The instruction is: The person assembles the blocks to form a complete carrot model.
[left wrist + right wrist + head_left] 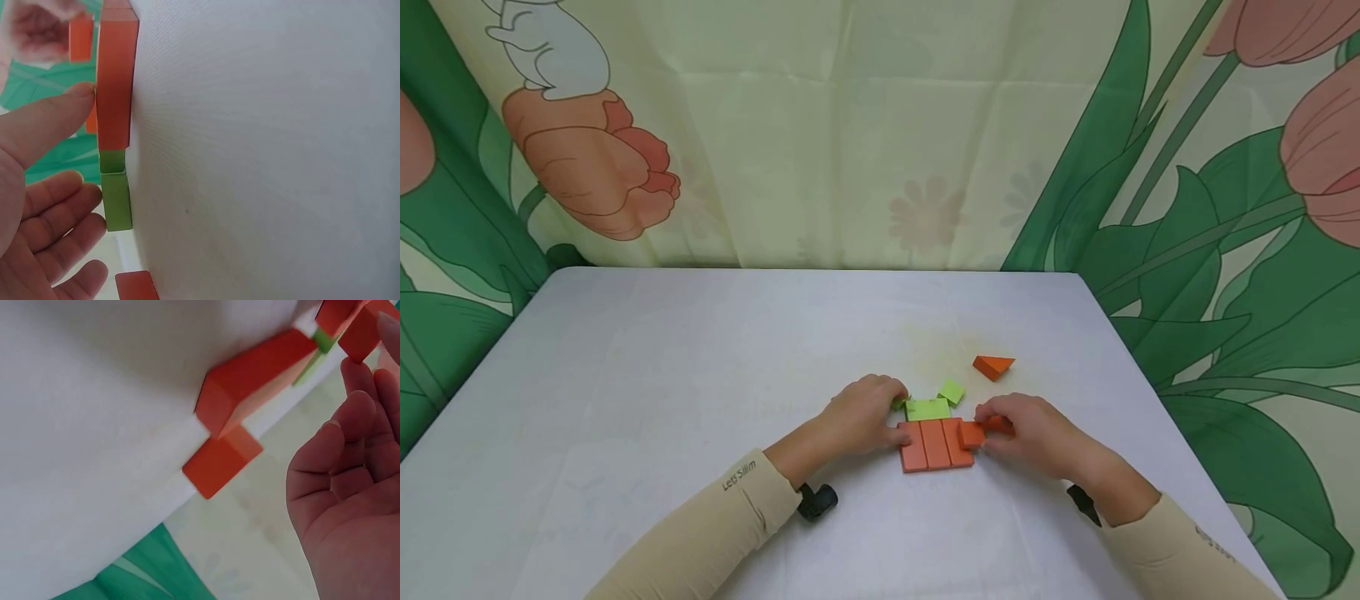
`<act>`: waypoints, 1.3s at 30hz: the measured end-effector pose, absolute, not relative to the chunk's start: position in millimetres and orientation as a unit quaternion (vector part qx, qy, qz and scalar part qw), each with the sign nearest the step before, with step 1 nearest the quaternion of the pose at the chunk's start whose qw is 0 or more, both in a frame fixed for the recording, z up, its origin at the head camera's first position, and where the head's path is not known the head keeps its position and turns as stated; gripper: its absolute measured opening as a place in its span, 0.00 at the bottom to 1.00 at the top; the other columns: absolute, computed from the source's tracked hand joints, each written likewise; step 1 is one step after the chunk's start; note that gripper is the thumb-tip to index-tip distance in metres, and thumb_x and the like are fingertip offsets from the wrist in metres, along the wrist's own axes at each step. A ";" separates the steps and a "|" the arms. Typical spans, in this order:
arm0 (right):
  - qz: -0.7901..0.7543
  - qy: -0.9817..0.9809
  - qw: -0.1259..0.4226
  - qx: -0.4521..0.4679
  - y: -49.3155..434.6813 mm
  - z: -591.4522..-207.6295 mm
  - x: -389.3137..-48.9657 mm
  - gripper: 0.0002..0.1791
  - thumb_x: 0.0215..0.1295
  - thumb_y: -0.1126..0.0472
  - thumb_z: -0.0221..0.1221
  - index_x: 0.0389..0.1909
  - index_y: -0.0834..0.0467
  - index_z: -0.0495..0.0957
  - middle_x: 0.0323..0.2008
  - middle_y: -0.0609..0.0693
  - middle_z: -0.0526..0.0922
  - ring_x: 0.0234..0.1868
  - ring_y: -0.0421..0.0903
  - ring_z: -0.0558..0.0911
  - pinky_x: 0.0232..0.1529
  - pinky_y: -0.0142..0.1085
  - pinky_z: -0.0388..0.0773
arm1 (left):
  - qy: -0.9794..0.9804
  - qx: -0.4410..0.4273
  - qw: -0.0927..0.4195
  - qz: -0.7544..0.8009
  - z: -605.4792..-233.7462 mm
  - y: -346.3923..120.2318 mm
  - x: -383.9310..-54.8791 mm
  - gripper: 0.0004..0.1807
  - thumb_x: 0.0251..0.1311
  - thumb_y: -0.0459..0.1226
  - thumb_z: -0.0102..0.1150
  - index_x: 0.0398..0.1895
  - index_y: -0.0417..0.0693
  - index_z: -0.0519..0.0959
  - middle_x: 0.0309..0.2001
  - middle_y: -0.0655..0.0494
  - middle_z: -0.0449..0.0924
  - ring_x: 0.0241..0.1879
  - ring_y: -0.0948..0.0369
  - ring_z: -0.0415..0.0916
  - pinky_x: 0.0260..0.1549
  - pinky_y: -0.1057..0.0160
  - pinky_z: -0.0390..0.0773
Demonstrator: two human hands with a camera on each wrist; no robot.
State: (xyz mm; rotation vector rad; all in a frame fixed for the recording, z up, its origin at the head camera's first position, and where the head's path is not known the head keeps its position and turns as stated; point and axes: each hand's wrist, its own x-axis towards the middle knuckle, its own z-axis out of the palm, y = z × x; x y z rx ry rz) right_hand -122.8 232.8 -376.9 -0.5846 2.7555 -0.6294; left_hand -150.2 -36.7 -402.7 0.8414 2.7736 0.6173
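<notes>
On the white table [662, 400], our left hand [865, 412] rests with relaxed fingers against the left edge of three flat orange rectangular blocks [934, 444] laid side by side. Our right hand [1026, 433] pinches a small orange block [972, 434] touching their right edge. A light green flat block [927, 408] adjoins their far side; an orange wedge [993, 366] lies apart.

Orange slab [936, 445]: three flat orange bars lay side by side on the table, edges touching, forming one rectangle.
Small orange block [972, 434]: sat against the slab's right edge, at its far corner, on the table.
Second orange piece [999, 424]: just right of the small block, mostly hidden by fingers; shape unclear.
</notes>
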 end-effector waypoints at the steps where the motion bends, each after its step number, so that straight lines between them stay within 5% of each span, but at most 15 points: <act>1: -0.216 0.946 0.129 -0.207 231.8 -377.2 -118.8 0.12 0.60 0.63 0.69 0.45 0.53 0.82 0.41 0.42 0.80 0.42 0.45 0.76 0.45 0.43 0.78 | 0.932 0.283 0.089 0.207 -402.7 -36.7 -150.4 0.29 0.57 0.50 0.73 0.56 0.44 0.78 0.54 0.52 0.79 0.54 0.54 0.74 0.54 0.57 0.75; 15: -0.213 0.932 0.129 -0.264 219.7 -384.4 -87.4 0.13 0.60 0.59 0.70 0.44 0.51 0.82 0.41 0.36 0.79 0.41 0.41 0.76 0.44 0.39 0.78 | 0.932 0.278 0.094 0.211 -401.7 -35.7 -148.9 0.29 0.57 0.48 0.72 0.57 0.44 0.77 0.54 0.52 0.79 0.55 0.54 0.74 0.55 0.56 0.75; 39: -0.179 0.940 0.078 -0.279 211.1 -394.2 -83.7 0.21 0.57 0.55 0.73 0.49 0.48 0.78 0.41 0.36 0.76 0.44 0.38 0.74 0.46 0.39 0.78 | 0.933 0.278 0.091 0.212 -403.1 -35.7 -149.4 0.29 0.57 0.49 0.72 0.57 0.44 0.77 0.54 0.52 0.79 0.54 0.55 0.74 0.54 0.57 0.76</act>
